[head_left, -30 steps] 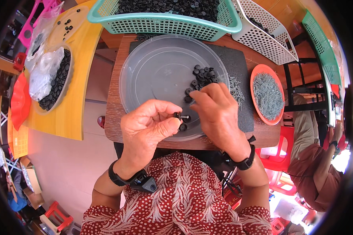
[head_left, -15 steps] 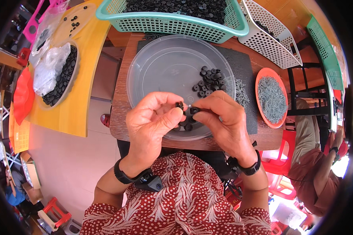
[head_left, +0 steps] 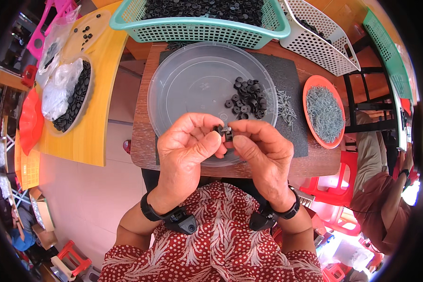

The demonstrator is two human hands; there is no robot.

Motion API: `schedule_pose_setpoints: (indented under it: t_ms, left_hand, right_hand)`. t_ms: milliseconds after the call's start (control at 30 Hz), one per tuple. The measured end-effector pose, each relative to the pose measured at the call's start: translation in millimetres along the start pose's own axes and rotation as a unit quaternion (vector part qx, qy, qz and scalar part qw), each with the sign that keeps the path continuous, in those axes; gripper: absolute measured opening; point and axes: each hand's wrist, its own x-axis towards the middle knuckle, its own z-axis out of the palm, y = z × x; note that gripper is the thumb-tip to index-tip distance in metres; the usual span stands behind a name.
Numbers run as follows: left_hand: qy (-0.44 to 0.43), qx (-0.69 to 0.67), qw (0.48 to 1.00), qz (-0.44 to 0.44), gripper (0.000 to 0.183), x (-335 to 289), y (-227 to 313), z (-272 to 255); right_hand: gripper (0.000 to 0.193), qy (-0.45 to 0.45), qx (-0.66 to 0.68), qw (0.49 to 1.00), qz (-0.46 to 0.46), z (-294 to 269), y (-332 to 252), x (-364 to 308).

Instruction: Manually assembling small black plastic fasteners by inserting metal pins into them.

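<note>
Above the near side of a clear round plastic tub (head_left: 183, 89), my two hands meet fingertip to fingertip. My left hand (head_left: 178, 157) pinches a small black plastic part (head_left: 216, 128) between thumb and fingers. A silver screw (head_left: 225, 129) lies across the gap between the hands, at the black parts. Another small black part (head_left: 229, 137) is in the pinch of my right hand (head_left: 268, 152); fingertips partly cover both parts. Inside the tub, on its right side, is a loose heap of round black plastic pieces (head_left: 249, 98).
Beyond the tub stands a green basket (head_left: 197, 30) of black pieces, beside a white perforated basket (head_left: 315, 42). Loose screws (head_left: 285, 108) lie on a dark mat; an orange dish (head_left: 323, 110) holds many more. At left is a yellow table (head_left: 91, 136); another person (head_left: 380, 207) is at right.
My hands have drawn closer together, and the screw and black parts now meet between the fingertips. The view has shifted slightly.
</note>
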Motion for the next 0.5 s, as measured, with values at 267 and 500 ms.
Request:
schedule_pose_setpoints:
  t_ms: [267, 500]
  left_hand:
    - [0.009, -0.023, 1.0, 0.005, 0.021, -2.7, 2.0, 3.5]
    - [-0.009, -0.049, 0.999, -0.009, 0.021, -5.0, 1.1, 3.0]
  right_hand:
    - [0.025, -0.036, -0.161, 0.971, -0.172, -4.0, 3.8, -2.4]
    - [0.026, -0.04, -0.151, 0.967, -0.199, -6.0, 1.5, -2.2]
